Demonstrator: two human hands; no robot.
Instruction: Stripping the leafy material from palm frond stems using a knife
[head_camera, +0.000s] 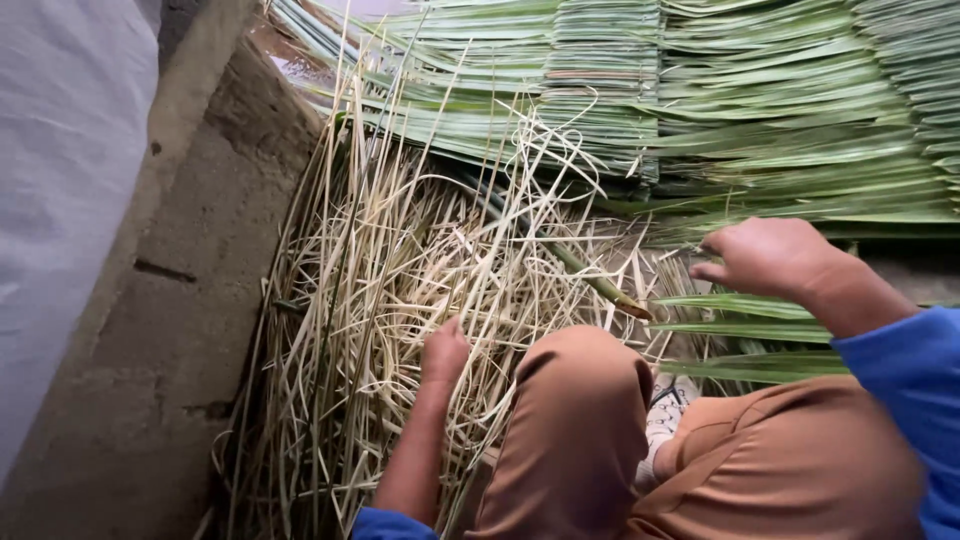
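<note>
while the person sits low w/ one bent knee (580, 400) in brown pants up in the middle, both hands are out over the plant stuff. the left hand (445, 352) is down in the pile of dry pale strips (400, 290), fingers curled in & closed around some of the strips, touching them; can't tell how many it holds. the right hand (765, 258) is up on the right side, knuckles up, fingers bent under, just over the ends of a few long green leaves (750, 335) that lie flat near the knee. can't tell if that hand grips a leaf or just rests on them, bc the fingertips are hidden. both arms have blue sleeves (910, 390). a thin green stalk (590, 280) lies slanted on top of the dry pile, between the 2 hands, its cut end near the knee. behind it all, at the top, is a big stack of flat green leaves (760, 110), laid in neat layers, touching the far edge of the dry pile. a grey concrete floor (170, 330) w/ a raised edge runs down the left side, & a white sheet (60, 180) is at the far left. a bit of a white shoe (665, 415) shows beside the knee.
</note>
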